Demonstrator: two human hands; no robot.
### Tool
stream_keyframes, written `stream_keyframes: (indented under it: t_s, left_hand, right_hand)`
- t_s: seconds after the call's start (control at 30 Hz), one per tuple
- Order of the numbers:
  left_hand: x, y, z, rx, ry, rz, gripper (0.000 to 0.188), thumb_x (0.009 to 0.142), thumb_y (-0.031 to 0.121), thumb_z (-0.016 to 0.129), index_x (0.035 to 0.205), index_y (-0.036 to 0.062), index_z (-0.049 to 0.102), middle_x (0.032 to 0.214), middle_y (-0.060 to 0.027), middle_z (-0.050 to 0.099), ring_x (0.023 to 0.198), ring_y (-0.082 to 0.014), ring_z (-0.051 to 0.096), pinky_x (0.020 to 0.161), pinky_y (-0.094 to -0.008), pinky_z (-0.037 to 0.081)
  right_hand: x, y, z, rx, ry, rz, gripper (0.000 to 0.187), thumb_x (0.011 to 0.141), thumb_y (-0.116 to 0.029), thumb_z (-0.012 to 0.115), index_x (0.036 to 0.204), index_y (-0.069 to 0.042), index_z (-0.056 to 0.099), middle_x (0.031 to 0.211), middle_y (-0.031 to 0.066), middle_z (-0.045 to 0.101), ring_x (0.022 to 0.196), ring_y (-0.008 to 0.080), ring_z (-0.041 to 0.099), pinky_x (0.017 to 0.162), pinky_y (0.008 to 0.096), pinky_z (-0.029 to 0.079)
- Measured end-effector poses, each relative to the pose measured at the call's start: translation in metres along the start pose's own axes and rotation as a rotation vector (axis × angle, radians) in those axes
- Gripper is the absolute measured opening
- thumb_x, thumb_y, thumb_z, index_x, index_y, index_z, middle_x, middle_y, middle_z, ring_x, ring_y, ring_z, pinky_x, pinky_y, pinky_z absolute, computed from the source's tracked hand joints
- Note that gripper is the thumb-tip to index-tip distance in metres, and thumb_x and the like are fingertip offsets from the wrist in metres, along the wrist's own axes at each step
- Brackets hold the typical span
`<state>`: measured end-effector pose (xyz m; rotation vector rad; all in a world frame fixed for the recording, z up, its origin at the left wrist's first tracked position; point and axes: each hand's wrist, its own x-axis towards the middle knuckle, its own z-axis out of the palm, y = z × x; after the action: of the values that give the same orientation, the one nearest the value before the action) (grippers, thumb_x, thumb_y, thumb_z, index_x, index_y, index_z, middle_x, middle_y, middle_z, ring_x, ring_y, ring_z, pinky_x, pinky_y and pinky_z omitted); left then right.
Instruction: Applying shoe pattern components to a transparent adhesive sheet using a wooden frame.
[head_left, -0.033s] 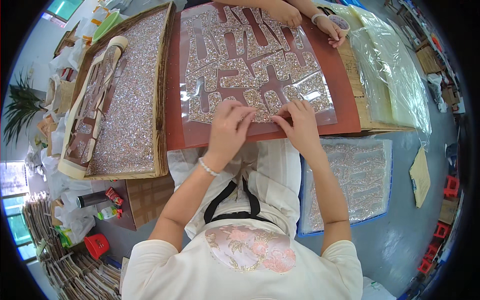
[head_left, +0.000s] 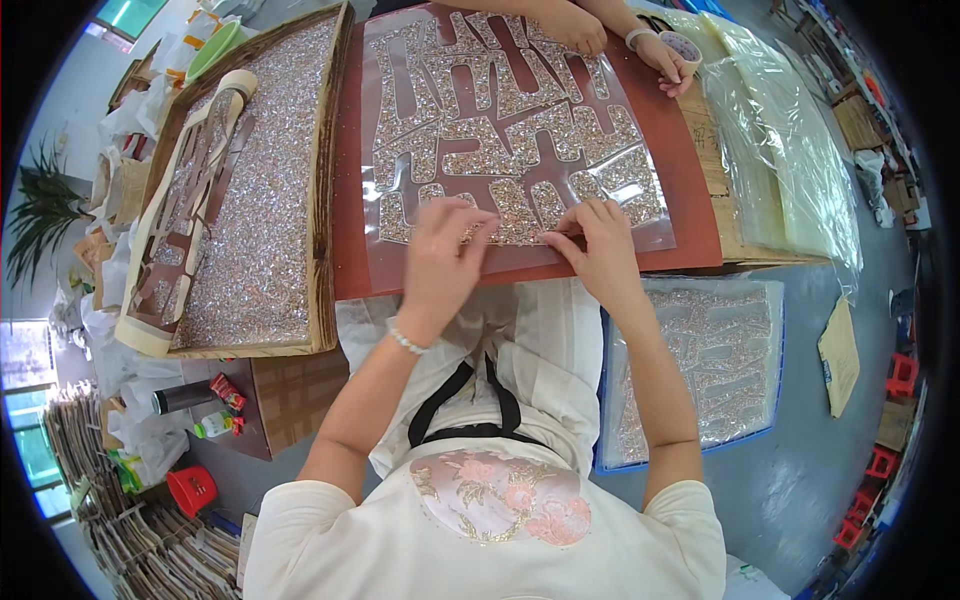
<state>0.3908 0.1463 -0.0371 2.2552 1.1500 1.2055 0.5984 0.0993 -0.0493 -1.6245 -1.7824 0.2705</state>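
Note:
A clear plastic sheet (head_left: 650, 190) patterned with glittery rhinestone patches and bare cut-out shapes lies on a reddish-brown board (head_left: 690, 215). My left hand (head_left: 440, 262) is over the sheet's near edge, a little blurred, with thumb and fingertips drawn together. Whatever is between them is too small to make out. To its right, my right hand (head_left: 603, 252) rests at the same edge, thumb and index finger bent close in a pinch; what they hold, if anything, is hidden. The fingertips of both hands are among the stones near the edge.
Left stands a wooden tray (head_left: 322, 200) of loose glittering stones, with a curled cut-out stencil (head_left: 185, 235) lying in it. Across the board are another person's hands (head_left: 665, 62) beside a tape roll (head_left: 682, 50). Plastic-wrapped sheets (head_left: 770, 150) lie right; a blue-edged tray (head_left: 780, 370) is below.
My left hand has shifted slightly left and its thumb and fingertips have come closer together. My right hand stays almost in place. The other person's hands have barely moved.

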Motion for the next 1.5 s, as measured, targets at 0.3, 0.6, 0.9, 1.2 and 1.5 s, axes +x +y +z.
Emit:
stream_keyframes:
  t_s: [0.3,0.6,0.9,1.2,1.5]
  left_hand:
    - [-0.035,-0.102,-0.211,0.687,-0.031,-0.347,0.017,0.084,0.016,0.067,0.090,0.0010,0.060,0.086,-0.0123,0.057,0.086,-0.0290,0.054,0.079,-0.0394,0.043]
    - [-0.059,-0.116,-0.255,0.591,-0.127,-0.544,0.013,0.083,0.012,0.068,0.083,-0.0004,0.062,0.081,-0.0114,0.055,0.077,-0.0265,0.056,0.071,-0.0364,0.045]
    - [-0.017,-0.033,-0.113,-0.146,-0.031,-0.206,0.008,0.083,0.007,0.066,0.087,0.0012,0.061,0.084,-0.0113,0.057,0.077,-0.0255,0.056,0.069,-0.0334,0.046]
    - [-0.006,-0.005,0.020,-0.172,-0.210,0.092,0.010,0.078,0.007,0.068,0.083,0.0017,0.061,0.084,-0.0104,0.054,0.083,-0.0283,0.054,0.072,-0.0380,0.045]
    - [0.007,-0.002,0.050,-0.209,-0.232,0.046,0.012,0.078,0.007,0.068,0.084,0.0020,0.059,0.087,-0.0096,0.053,0.088,-0.0283,0.054,0.077,-0.0383,0.045]
  right_hand:
    - [0.025,-0.008,0.008,0.009,-0.215,0.106,0.033,0.070,-0.025,0.080,0.074,-0.005,0.054,0.070,0.0041,0.048,0.070,0.0225,0.043,0.069,0.0351,0.037]
    - [-0.001,-0.038,0.016,0.435,-0.060,0.334,0.016,0.093,-0.018,0.061,0.089,-0.003,0.060,0.083,0.0026,0.059,0.079,0.0120,0.053,0.076,0.0268,0.043]
    - [-0.028,-0.056,0.018,0.259,0.237,0.310,0.014,0.092,-0.014,0.061,0.094,0.000,0.060,0.089,0.0070,0.059,0.082,0.0170,0.056,0.076,0.0285,0.045]
    - [-0.028,-0.037,-0.001,0.212,0.240,0.250,0.011,0.090,-0.014,0.061,0.091,-0.003,0.062,0.088,0.0098,0.061,0.085,0.0263,0.056,0.078,0.0352,0.042]
    - [-0.023,-0.004,-0.005,0.159,0.238,0.195,0.009,0.088,-0.013,0.062,0.091,-0.004,0.063,0.088,0.0084,0.062,0.087,0.0266,0.056,0.081,0.0366,0.041]
